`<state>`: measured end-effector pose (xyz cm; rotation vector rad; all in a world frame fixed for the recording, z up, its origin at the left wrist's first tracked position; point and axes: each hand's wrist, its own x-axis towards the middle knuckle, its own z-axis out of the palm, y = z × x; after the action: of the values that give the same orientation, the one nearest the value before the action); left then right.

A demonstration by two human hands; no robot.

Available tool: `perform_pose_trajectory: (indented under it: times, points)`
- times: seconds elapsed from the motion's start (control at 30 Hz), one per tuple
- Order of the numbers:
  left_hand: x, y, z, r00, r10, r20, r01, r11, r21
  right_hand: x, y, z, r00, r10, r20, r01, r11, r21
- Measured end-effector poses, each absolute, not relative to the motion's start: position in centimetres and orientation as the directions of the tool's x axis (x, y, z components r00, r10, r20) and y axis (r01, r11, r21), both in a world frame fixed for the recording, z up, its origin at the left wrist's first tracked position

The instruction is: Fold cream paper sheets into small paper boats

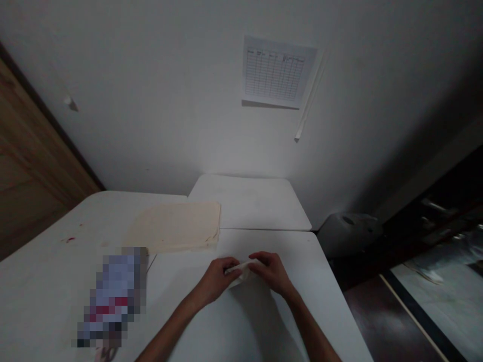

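Both hands meet over the white table (pixel 196 322). Between them is a small pale folded piece (pixel 244 269), thin like paper or cloth; I cannot tell which. My left hand (pixel 220 279) pinches its left end between thumb and fingers. The other end is gripped by my right hand (pixel 272 272), thumb and fingers closed on it. Part of the piece is hidden behind the fingers. A flat stack of thin beige sheets (pixel 177 226) lies beyond my left hand, its edges slightly uneven.
A blurred-out, pixelated object (pixel 113 291) lies on the table at left. Behind the table stands a wall with a printed chart (pixel 274 73) and a hanging white strip (pixel 310 100). A pale plastic bag (pixel 347 231) sits past the right edge. Small red marks (pixel 70 240) show at left.
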<state>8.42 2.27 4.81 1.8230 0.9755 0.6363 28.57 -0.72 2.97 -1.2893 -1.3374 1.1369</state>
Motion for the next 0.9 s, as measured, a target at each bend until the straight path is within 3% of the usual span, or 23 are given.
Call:
perform_pose_trajectory:
  times: [0.2,0.37,0.5,0.63,0.77,0.9]
  points:
    - [8.4,2.0,4.6,0.527,0.849,0.014,0.334,-0.222,0.916,28.4,-1.0,1.7,0.025,0.999,0.049,0.108,0.046,-0.993]
    - [8.6,1.7,4.3,0.494,0.865,-0.086,0.211,-0.024,0.977,28.2,-1.1,1.6,0.041,0.999,0.02,0.057,0.017,-0.998]
    - [8.7,1.7,4.3,0.463,0.871,-0.163,0.216,0.067,0.974,28.3,-1.2,1.9,0.024,0.999,-0.044,0.048,-0.045,-0.998]
    - [8.6,1.7,4.1,0.464,0.867,-0.18,0.25,0.066,0.966,28.5,-1.3,2.2,0.001,0.997,-0.073,0.128,-0.073,-0.989]
    - [8.5,1.7,3.9,0.465,0.867,-0.181,0.266,0.058,0.962,28.6,-1.2,2.9,-0.101,0.995,-0.012,0.245,0.013,-0.969]
    - [8.5,2.0,4.1,0.5,0.863,-0.074,0.312,-0.099,0.945,28.5,-1.0,3.6,-0.13,0.99,0.06,0.364,0.104,-0.926]
